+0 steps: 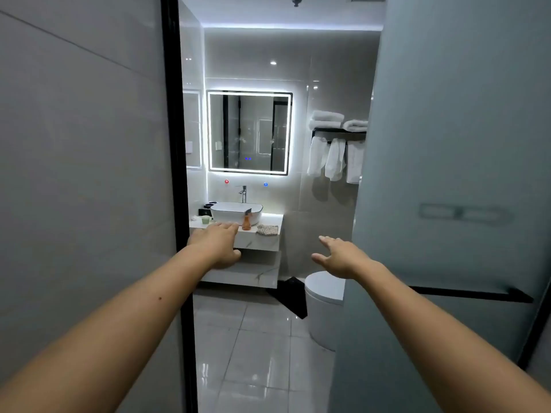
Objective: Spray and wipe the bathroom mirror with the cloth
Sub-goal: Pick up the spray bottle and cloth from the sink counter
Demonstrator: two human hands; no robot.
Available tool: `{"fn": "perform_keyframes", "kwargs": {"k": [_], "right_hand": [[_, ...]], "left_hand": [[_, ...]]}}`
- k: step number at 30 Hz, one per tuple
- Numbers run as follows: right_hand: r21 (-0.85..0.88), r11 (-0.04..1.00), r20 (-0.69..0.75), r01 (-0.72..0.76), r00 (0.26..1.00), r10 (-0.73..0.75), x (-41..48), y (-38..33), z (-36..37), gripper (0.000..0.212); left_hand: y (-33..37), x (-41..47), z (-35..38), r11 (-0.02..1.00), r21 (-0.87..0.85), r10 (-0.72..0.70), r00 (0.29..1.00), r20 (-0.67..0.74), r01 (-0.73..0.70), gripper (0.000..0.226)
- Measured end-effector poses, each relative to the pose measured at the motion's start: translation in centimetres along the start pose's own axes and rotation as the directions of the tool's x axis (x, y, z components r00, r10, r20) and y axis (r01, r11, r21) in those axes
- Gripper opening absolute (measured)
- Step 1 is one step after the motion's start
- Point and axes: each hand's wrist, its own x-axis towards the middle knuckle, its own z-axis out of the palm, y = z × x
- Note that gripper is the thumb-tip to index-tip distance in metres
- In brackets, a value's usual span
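Bathroom doorway ahead: nothing begun, it seems. Left hand (219,242) and right hand (343,257) reach forward with fingers relaxed, holding nothing. Orange spray bottle (247,220) and what looks like the cloth (267,230) sit on the counter (256,244) beneath the lit mirror (250,132), unsprayed, unwiped

mirror (249,132) above basin (232,211), spray bottle (247,221) left of cloth (267,229)

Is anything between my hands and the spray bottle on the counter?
Nothing visible. The left hand and right hand reach past the open door; the bottle stands at the front of the counter, cloth beside it. The toilet sits off to the right.
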Motion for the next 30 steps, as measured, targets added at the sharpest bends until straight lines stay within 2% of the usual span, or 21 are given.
{"fn": "perform_keyframes", "kwargs": {"k": [9, 13, 26, 30], "right_hand": [[0.028, 1.000, -0.019, 0.004, 1.000, -0.004, 6.9, -2.6, 1.4, 0.063], [0.052, 0.999, -0.013, 0.012, 1.000, -0.012, 11.1, -2.4, 2.5, 0.062], [0.043, 0.998, 0.046, 0.040, 0.998, -0.042, 32.4, 4.7, 6.2, 0.062], [0.146, 0.988, 0.029, 0.053, 0.998, -0.058, 39.5, 5.5, 6.7, 0.062]], "left_hand": [[-3.8, 6.1, 2.0, 0.999, 0.041, 0.017, 1.000, 0.020, -0.018, 0.067], [-4.1, 10.3, 3.5, 0.999, 0.004, 0.033, 0.999, 0.035, -0.033, 0.066], [-1.5, 31.9, 10.4, 0.995, -0.093, 0.033, 0.995, 0.093, -0.024, 0.068], [-1.4, 38.5, 12.0, 0.994, -0.112, 0.019, 0.993, 0.118, -0.006, 0.069]]}}
